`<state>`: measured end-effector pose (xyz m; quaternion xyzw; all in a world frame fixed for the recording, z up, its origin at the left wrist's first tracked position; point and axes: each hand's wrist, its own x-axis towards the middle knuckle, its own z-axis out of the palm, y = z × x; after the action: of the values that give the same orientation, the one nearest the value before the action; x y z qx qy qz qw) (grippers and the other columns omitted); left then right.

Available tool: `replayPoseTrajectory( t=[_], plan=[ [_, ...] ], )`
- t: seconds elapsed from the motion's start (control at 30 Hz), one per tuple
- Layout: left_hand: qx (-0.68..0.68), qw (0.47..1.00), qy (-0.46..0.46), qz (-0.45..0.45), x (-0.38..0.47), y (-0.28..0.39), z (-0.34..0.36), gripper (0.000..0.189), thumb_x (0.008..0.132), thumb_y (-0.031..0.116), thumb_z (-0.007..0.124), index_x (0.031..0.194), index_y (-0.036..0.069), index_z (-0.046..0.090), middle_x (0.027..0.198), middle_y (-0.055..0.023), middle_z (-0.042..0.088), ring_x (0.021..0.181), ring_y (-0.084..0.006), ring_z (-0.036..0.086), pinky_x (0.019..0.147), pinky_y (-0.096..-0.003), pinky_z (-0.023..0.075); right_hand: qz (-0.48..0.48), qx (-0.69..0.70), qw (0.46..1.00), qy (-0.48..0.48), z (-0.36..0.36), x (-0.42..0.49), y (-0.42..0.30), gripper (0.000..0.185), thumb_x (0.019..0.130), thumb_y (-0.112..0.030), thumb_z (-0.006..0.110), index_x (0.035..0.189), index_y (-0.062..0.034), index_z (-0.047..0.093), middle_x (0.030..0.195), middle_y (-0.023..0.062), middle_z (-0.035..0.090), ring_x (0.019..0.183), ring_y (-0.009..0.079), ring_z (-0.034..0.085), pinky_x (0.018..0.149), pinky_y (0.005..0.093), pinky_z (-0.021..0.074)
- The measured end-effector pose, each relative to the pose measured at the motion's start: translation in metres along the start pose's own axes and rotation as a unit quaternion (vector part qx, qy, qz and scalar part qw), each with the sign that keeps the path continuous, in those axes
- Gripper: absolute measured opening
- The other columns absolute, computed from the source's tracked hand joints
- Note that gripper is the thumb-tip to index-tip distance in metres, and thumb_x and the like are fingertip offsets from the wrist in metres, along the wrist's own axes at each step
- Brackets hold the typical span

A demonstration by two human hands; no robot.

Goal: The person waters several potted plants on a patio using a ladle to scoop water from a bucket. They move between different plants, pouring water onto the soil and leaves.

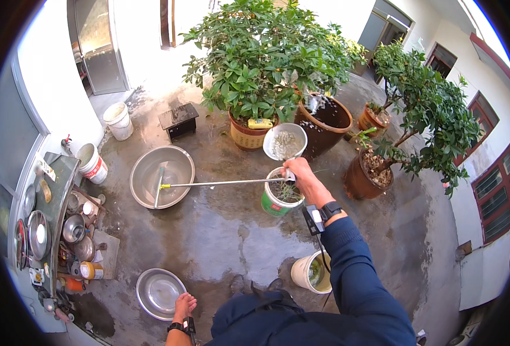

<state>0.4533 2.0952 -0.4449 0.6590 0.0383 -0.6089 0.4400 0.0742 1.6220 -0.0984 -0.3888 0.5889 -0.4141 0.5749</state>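
Note:
My right hand [297, 171] grips the handle of a pale ladle [283, 142], whose bowl looks wet and has water in it. Beyond it, water splashes in the air by a large brown glazed pot [329, 134]. Under the ladle stands a green-and-white bucket [276, 206] with soil and thin grassy plants. My left hand [185, 304] hangs loosely curled beside a steel basin [160, 293], holding nothing. A squeegee [220, 184] has its head in a larger metal basin [137, 175]; its pole runs toward my right hand, and whether it touches the hand cannot be told.
Leafy shrubs in pots [247, 137] stand ahead and a potted tree [363, 184] at right. A cream bucket [302, 272] is near my feet. At left are white buckets [121, 125], a low black stool [181, 123] and a cluttered table [62, 173]. The concrete floor [220, 242] is wet.

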Motion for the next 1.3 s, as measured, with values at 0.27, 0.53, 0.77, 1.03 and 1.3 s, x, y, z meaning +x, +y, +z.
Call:
replayPoseTrajectory(
  t=[0.27, 0.53, 0.77, 1.03, 1.3],
  plan=[
    [0.116, 0.972, -0.194, 0.064, -0.008, 0.103, 0.156, 0.040, 0.091, 0.016, 0.056, 0.128, 0.002, 0.047, 0.104, -0.0102, 0.062, 0.091, -0.0186, 0.062, 0.078, -0.0302, 0.0508, 0.186, -0.066, 0.978, -0.068, -0.080, -0.109, 0.141, 0.015, 0.085, -0.010, 0.057, 0.092, 0.0035, 0.058, 0.076, 0.0125, 0.065, 0.054, 0.0154, 0.060, 0.044, 0.0274, 0.0467],
    [0.202, 0.939, -0.268, 0.070, -0.022, 0.116, 0.208, 0.043, 0.091, 0.016, 0.055, 0.130, -0.001, 0.045, 0.108, -0.0116, 0.061, 0.095, -0.0184, 0.061, 0.083, -0.0300, 0.0498, 0.286, -0.067, 0.929, -0.226, -0.032, -0.171, 0.198, 0.020, 0.086, -0.010, 0.058, 0.098, 0.0058, 0.056, 0.080, 0.0142, 0.066, 0.058, 0.0158, 0.061, 0.051, 0.0282, 0.0472],
    [0.099, 0.986, -0.130, 0.030, -0.029, 0.068, 0.114, 0.036, 0.091, 0.013, 0.055, 0.125, 0.002, 0.049, 0.101, -0.0091, 0.062, 0.087, -0.0170, 0.062, 0.076, -0.0298, 0.0518, 0.168, -0.087, 0.904, -0.384, 0.040, -0.116, 0.097, 0.017, 0.084, -0.009, 0.056, 0.096, 0.0030, 0.056, 0.074, 0.0114, 0.065, 0.055, 0.0143, 0.060, 0.048, 0.0267, 0.0468],
    [-0.001, 0.998, -0.055, 0.029, -0.050, 0.032, 0.048, 0.031, 0.091, 0.013, 0.056, 0.121, 0.005, 0.049, 0.097, -0.0074, 0.061, 0.085, -0.0178, 0.062, 0.072, -0.0296, 0.0526, 0.069, -0.020, 0.997, -0.035, 0.034, -0.018, 0.030, 0.012, 0.085, -0.009, 0.053, 0.086, 0.0024, 0.056, 0.069, 0.0089, 0.063, 0.052, 0.0148, 0.059, 0.042, 0.0269, 0.0456],
    [0.085, 0.991, -0.102, 0.024, -0.037, 0.052, 0.079, 0.028, 0.092, 0.014, 0.055, 0.118, 0.004, 0.052, 0.096, -0.0077, 0.062, 0.084, -0.0175, 0.063, 0.072, -0.0289, 0.0525, 0.248, 0.061, 0.965, -0.065, -0.096, -0.105, 0.187, 0.018, 0.089, -0.016, 0.054, 0.091, 0.0021, 0.057, 0.076, 0.0093, 0.064, 0.052, 0.0124, 0.059, 0.037, 0.0226, 0.0432]
  ],
)
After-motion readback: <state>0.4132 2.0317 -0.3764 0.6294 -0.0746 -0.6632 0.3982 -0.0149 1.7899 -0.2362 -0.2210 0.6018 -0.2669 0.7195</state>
